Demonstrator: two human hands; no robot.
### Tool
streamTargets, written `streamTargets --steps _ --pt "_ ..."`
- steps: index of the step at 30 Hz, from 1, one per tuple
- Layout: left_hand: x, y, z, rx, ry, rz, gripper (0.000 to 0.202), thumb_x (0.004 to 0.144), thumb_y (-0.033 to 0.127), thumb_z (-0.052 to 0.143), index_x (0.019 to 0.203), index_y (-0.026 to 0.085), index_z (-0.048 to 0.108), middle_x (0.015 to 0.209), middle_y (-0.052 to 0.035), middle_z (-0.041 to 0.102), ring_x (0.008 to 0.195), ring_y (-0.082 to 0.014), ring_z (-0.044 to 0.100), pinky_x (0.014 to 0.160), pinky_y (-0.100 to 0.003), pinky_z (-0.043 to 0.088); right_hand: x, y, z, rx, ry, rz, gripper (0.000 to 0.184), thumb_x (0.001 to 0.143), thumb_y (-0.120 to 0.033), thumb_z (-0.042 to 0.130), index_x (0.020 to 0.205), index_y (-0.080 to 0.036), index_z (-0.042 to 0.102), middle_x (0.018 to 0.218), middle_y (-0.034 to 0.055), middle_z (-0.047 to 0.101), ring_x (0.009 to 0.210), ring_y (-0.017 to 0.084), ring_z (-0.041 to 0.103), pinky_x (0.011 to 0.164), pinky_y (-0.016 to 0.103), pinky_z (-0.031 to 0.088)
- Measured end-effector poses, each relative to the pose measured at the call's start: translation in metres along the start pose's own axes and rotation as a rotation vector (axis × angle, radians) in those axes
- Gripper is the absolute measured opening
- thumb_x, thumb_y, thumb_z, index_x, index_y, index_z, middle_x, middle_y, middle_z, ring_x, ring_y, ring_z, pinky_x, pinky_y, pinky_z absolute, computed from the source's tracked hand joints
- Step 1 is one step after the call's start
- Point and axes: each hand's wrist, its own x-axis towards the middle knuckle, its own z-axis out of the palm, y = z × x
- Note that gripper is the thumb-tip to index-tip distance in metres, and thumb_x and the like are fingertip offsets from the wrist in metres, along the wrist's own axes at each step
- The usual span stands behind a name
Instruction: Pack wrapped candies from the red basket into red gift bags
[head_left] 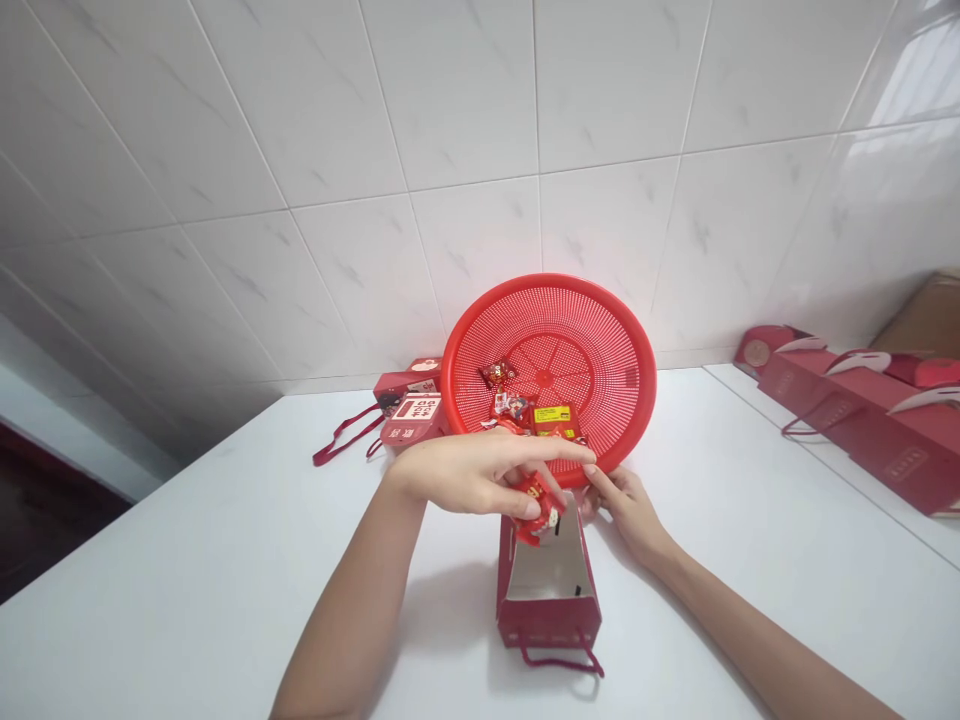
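Right hand (631,510) grips a tilted red basket (592,335), seemingly steadying it, while left hand (465,470) holds a red packet (545,512) above an open box (551,620).

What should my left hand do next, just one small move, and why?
Probably lower the red packet into the open box and release it: your left hand holds it over the box's opening, and your right hand has the tilted red basket by its rim, so the left seems the one placed to move.
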Motion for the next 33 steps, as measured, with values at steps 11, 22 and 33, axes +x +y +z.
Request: streamTargets --steps 11,22,33 --pt "-0.005 0.009 0.002 0.045 0.008 0.009 0.062 0.089 0.026 0.065 0.149 0.027 0.045 0.129 -0.0085 0.068 0.115 -0.0222 0.066 0.085 -0.028 0.055 0.001 0.003 -0.003 -0.019 -0.014 -0.010 0.056 0.078 -0.069 0.066 0.062 -0.016 0.064 0.052 0.0052 0.064 0.048 0.015 0.059 0.053 0.028 0.049" --pt "0.031 -0.040 -0.022 0.353 0.536 -0.228 0.027 0.087 0.026 0.056 0.106 0.019 0.075 0.107 -0.0058 0.077 0.100 -0.0226 0.070 0.089 -0.031 0.052 0.001 0.003 0.000 -0.018 0.012 0.002 0.055 0.075 -0.070 0.068 0.059 -0.017 0.061 0.049 0.0045 0.063 0.046 0.015 0.058 0.050 0.027 0.047" --pt "0.079 -0.121 -0.010 0.552 0.562 -0.275 0.032 0.081 0.035 0.068 0.108 0.020 0.075 0.111 -0.0120 0.072 0.105 -0.0313 0.065 0.090 -0.039 0.050 0.001 0.002 -0.001 -0.053 0.007 -0.013 0.054 0.078 -0.068 0.066 0.059 -0.018 0.062 0.051 0.0046 0.064 0.047 0.015 0.058 0.053 0.029 0.047"
